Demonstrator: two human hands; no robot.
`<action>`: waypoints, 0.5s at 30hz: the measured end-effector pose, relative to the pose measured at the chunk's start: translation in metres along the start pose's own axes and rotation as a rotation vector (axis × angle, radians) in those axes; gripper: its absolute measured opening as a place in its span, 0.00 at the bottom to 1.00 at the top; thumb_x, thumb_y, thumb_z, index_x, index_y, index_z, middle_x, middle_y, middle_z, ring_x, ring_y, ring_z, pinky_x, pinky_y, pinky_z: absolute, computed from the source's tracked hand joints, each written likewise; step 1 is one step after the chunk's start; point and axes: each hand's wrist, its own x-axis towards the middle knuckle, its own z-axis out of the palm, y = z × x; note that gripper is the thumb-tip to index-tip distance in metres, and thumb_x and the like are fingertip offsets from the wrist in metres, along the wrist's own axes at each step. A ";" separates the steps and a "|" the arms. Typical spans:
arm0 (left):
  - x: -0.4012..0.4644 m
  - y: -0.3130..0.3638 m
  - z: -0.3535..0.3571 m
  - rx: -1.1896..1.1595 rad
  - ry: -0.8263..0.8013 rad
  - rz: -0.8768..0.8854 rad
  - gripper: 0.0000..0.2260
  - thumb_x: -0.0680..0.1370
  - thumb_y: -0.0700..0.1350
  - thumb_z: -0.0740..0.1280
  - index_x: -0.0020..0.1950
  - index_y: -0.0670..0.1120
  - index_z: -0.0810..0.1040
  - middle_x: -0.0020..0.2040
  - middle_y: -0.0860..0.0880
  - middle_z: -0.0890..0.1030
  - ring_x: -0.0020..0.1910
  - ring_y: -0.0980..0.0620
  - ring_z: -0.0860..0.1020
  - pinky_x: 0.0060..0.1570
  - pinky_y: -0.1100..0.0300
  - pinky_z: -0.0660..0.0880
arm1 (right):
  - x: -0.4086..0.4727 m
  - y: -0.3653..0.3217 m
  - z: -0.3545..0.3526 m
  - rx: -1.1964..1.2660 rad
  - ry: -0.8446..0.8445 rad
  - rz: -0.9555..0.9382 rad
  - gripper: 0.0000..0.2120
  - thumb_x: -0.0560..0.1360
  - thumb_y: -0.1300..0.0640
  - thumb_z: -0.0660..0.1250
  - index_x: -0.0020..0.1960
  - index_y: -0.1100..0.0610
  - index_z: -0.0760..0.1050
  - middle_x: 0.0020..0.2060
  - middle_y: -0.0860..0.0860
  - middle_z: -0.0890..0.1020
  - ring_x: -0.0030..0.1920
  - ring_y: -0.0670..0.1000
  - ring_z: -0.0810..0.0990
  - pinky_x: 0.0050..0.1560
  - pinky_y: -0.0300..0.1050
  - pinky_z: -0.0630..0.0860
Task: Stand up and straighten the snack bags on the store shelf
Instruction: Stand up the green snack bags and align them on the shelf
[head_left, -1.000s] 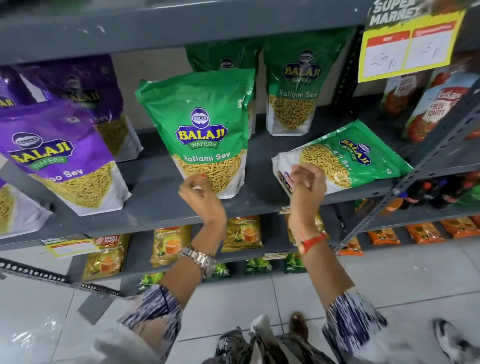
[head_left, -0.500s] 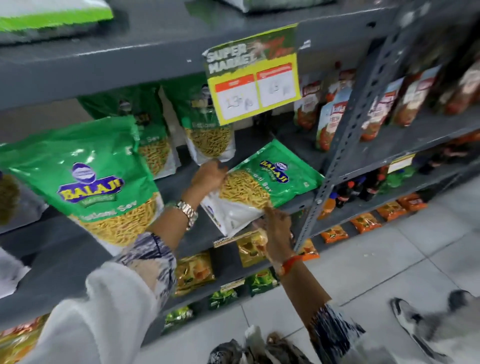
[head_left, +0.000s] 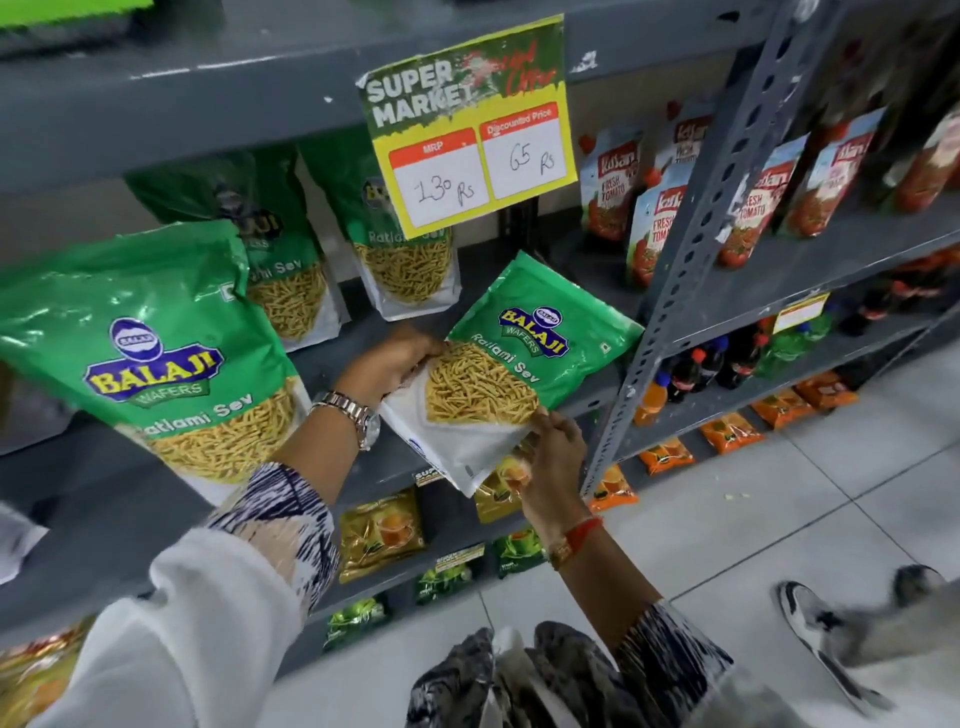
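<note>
A green Balaji Ratlami Sev bag (head_left: 524, 358) lies tilted at the right end of the grey shelf (head_left: 337, 358), its white bottom sticking out over the front edge. My left hand (head_left: 389, 364) grips its left side near the middle. My right hand (head_left: 550, 457) pinches its lower right edge from below. A larger green Balaji bag (head_left: 150, 353) stands upright at the left. Two more green bags (head_left: 291, 270) (head_left: 400, 260) stand further back on the same shelf.
A yellow price sign (head_left: 472, 130) hangs from the shelf above. A perforated grey upright post (head_left: 691, 270) stands right of the held bag. Tomato pouches (head_left: 660, 218) fill the neighbouring shelf. Small packets (head_left: 382, 532) sit on lower shelves. Another person's shoe (head_left: 821, 623) is on the tiled floor.
The view has swung right. Both hands moved from near the shelf's front edge onto the tilted bag and now hold it, its bottom end pulled out over the front edge.
</note>
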 end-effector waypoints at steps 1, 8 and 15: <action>-0.006 -0.002 0.000 -0.072 0.041 0.012 0.04 0.75 0.36 0.64 0.45 0.34 0.76 0.41 0.39 0.77 0.40 0.44 0.74 0.48 0.51 0.74 | -0.002 -0.001 -0.002 0.012 0.010 0.002 0.08 0.78 0.59 0.61 0.40 0.56 0.68 0.37 0.52 0.73 0.38 0.50 0.73 0.42 0.47 0.72; -0.068 -0.031 0.008 -0.389 0.327 0.094 0.08 0.73 0.39 0.68 0.34 0.46 0.75 0.29 0.51 0.79 0.34 0.52 0.75 0.35 0.62 0.72 | -0.015 -0.023 -0.002 0.071 0.038 -0.074 0.15 0.77 0.64 0.62 0.33 0.55 0.65 0.33 0.53 0.69 0.40 0.53 0.70 0.49 0.50 0.69; -0.135 -0.055 0.003 -0.624 0.282 0.141 0.11 0.76 0.38 0.62 0.35 0.48 0.72 0.21 0.55 0.70 0.19 0.59 0.65 0.21 0.66 0.60 | -0.040 -0.048 -0.011 -0.020 -0.164 -0.244 0.12 0.76 0.65 0.63 0.34 0.56 0.72 0.35 0.54 0.75 0.43 0.53 0.75 0.52 0.48 0.72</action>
